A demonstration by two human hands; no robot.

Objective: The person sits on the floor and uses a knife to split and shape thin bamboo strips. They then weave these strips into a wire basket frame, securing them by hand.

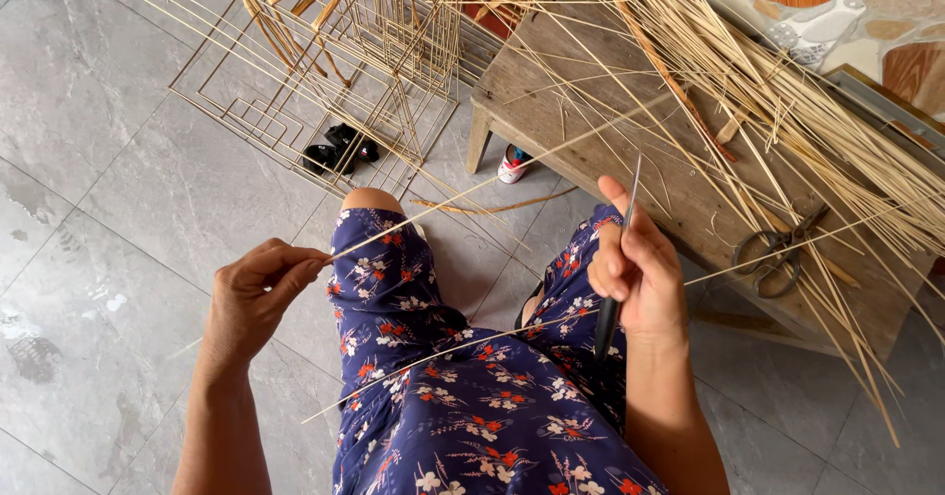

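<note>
1. The left hand point(258, 293) is pinching the end of a thin bamboo strip point(472, 188) left of the bench point(581, 111).
2. The right hand point(635, 269) is closing around a knife point(620, 249), its handle mostly hidden in the fist.
3. Scissors point(778, 254) are lying on the bench, half covered by loose strips point(787, 101).
4. Wire frames point(335, 72) are standing left of the bench, cut off above.
</note>
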